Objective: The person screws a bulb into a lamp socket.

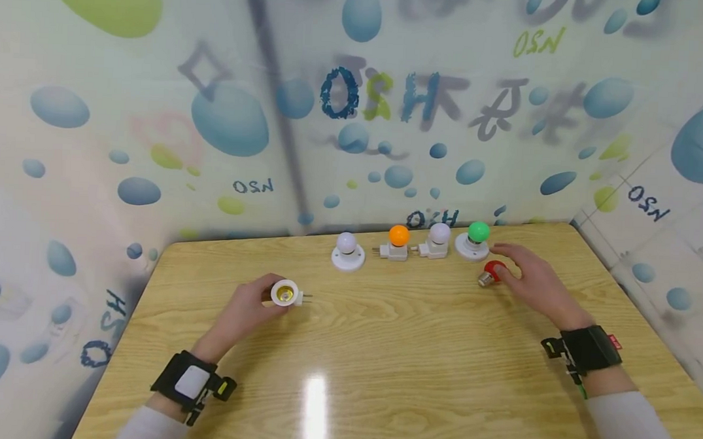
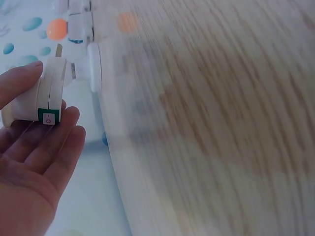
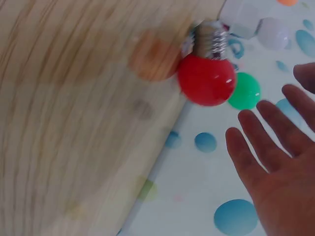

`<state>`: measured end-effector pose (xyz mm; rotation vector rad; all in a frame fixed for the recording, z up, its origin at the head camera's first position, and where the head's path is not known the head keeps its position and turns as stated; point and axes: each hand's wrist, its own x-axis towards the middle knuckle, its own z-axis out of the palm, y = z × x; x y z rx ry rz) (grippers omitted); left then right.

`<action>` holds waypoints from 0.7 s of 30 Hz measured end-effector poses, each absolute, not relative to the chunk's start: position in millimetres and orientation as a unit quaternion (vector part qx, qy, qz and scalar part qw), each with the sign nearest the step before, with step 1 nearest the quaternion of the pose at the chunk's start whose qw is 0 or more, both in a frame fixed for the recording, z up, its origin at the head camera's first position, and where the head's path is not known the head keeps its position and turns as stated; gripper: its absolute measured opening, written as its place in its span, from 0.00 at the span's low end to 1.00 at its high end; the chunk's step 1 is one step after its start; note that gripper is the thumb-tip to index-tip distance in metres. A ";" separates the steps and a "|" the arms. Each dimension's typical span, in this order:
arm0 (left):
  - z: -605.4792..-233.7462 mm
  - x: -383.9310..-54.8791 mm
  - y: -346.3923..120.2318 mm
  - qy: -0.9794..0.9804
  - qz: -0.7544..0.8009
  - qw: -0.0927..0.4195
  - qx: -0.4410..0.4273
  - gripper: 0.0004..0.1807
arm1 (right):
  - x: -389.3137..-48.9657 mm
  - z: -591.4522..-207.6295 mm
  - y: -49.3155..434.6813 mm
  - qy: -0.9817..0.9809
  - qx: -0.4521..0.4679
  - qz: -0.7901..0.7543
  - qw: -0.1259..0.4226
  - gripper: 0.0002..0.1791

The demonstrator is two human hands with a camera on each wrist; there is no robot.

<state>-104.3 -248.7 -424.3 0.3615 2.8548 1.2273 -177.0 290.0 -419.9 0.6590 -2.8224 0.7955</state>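
Observation:
My left hand [image 1: 246,310] grips a white plug-in lamp socket [image 1: 285,293] over the left part of the table. Its hollow mouth faces up, and its metal pins point right. A small switch [image 2: 48,118] in a green surround shows on the socket's side in the left wrist view. On the right, a red light bulb [image 1: 493,272] lies on the tabletop with its metal screw base toward the left. My right hand [image 1: 534,286] is right beside this bulb, thumb overlapping it in the head view. In the right wrist view the fingers [image 3: 275,135] are extended, apart from the bulb.
Along the table's back edge stand a round white base with a white bulb [image 1: 346,243], a plug-in socket with an orange bulb [image 1: 399,235], another with a white bulb [image 1: 439,234], and a round base with a green bulb [image 1: 478,232]. A patterned wall [image 1: 307,145] rises behind.

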 end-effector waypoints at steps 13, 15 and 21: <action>-426.4 -96.9 -236.7 0.908 0.400 0.014 0.127 0.21 | -195.5 -432.2 300.3 -0.940 0.241 0.225 -0.084 0.30; -427.1 -96.7 -236.0 0.906 0.402 0.015 0.129 0.21 | -196.3 -434.6 300.9 -0.940 0.243 0.224 -0.082 0.30; -428.6 -96.7 -234.8 0.904 0.408 0.016 0.127 0.21 | -197.6 -437.6 302.6 -0.943 0.242 0.218 -0.065 0.27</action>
